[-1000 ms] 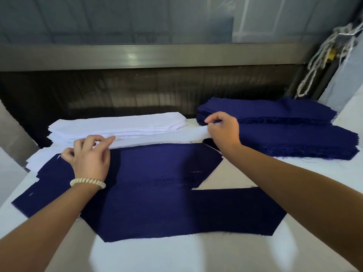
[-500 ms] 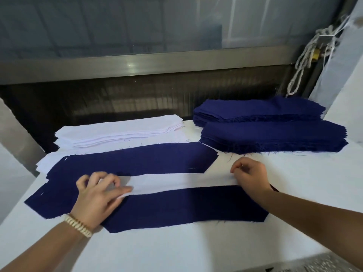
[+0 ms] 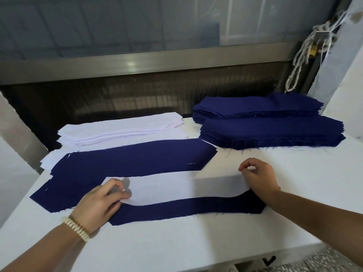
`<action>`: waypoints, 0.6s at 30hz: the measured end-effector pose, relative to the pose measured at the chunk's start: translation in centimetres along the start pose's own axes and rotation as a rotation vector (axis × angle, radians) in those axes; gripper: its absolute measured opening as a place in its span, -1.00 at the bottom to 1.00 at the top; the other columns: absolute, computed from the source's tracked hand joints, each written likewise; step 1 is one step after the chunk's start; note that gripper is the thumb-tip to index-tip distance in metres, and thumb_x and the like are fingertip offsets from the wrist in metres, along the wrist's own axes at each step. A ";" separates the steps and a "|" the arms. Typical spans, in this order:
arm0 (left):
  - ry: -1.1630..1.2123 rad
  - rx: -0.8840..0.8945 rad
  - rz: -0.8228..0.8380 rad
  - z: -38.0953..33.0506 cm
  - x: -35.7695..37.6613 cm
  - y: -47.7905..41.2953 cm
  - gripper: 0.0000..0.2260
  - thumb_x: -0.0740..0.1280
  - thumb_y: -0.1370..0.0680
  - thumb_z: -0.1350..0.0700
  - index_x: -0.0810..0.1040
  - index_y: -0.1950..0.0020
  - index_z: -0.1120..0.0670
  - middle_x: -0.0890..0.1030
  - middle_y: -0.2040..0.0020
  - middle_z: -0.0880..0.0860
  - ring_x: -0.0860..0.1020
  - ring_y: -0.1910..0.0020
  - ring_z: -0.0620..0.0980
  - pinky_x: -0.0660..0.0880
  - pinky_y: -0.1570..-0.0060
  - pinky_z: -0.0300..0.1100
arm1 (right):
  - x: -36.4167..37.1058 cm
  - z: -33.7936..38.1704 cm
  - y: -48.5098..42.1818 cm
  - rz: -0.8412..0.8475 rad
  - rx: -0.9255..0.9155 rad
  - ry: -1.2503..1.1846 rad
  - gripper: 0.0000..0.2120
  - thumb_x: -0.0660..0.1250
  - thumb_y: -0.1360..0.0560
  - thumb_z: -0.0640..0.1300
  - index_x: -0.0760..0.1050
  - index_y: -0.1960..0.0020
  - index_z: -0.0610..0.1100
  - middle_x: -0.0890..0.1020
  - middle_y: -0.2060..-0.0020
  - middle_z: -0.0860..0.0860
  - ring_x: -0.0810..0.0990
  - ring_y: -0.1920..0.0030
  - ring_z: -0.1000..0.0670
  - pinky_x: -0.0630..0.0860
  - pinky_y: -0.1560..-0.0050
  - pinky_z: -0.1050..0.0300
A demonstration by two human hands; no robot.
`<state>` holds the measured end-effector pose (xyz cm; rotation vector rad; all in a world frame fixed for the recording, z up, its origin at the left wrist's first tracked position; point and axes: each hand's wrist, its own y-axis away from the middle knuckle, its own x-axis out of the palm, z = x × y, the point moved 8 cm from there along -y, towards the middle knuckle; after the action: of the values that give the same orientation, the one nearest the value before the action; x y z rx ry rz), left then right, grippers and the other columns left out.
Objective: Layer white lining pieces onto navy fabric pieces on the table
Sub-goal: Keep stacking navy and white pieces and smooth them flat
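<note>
A white lining piece [image 3: 176, 188] lies across the near navy fabric piece [image 3: 186, 210] on the white table [image 3: 176, 242]. My left hand [image 3: 100, 203], with a beaded bracelet on the wrist, pinches the lining's left end. My right hand [image 3: 259, 176] pinches its right end with curled fingers. A second navy piece [image 3: 133, 160] lies flat just behind, uncovered. Behind it sit a stack of white lining pieces [image 3: 121, 128] at the back left and two stacks of navy pieces [image 3: 271, 132] at the back right.
A metal rail [image 3: 137, 65] and a dark slatted panel run behind the table. A knotted white rope [image 3: 306, 48] hangs at the upper right. The table's front edge is at the lower right, with speckled floor beyond it.
Both hands carried the white lining piece from the back stack toward me and lowered it onto the near navy piece; it now covers more of that piece than half a second ago.
</note>
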<state>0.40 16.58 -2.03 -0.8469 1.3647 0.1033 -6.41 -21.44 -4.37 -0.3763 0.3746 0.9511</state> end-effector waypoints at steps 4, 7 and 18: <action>-0.017 -0.090 -0.002 0.4 0.0 0.0 -0.72 0.13 -0.45 0.03 0.64 0.13 0.01 0.39 0.02 -0.14 0.50 0.47 0.05 0.41 0.55 -0.18 | 0.9 0.2 -0.5 0.087 0.014 0.063 -0.73 0.18 -0.47 -0.40 0.50 0.20 -0.07 0.53 0.19 0.08 0.45 0.26 0.16 0.31 0.32 0.42; -0.003 -0.150 -0.030 0.8 -0.3 -0.1 -0.70 0.13 -0.44 0.02 0.66 0.18 0.01 0.41 0.03 -0.14 0.51 0.48 0.05 0.44 0.55 -0.16 | 1.6 0.6 -0.7 0.141 -0.014 0.134 -0.72 0.19 -0.47 -0.41 0.50 0.17 -0.06 0.51 0.16 0.10 0.46 0.16 0.14 0.32 0.21 0.44; 0.104 -0.162 -0.114 0.2 -2.1 0.8 -0.73 0.19 -0.46 0.05 0.68 0.16 0.07 0.47 -0.09 -0.03 0.42 0.25 -0.24 0.39 0.54 -0.30 | 0.1 1.1 -0.1 0.058 -0.107 0.096 -0.64 0.18 -0.42 -0.46 0.48 0.30 -0.02 0.55 0.24 0.02 0.49 0.21 0.00 0.44 0.24 0.26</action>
<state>-0.43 18.10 -0.52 -1.0765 1.4156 0.0827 -6.06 -20.91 -3.46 -0.5120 0.4248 1.0149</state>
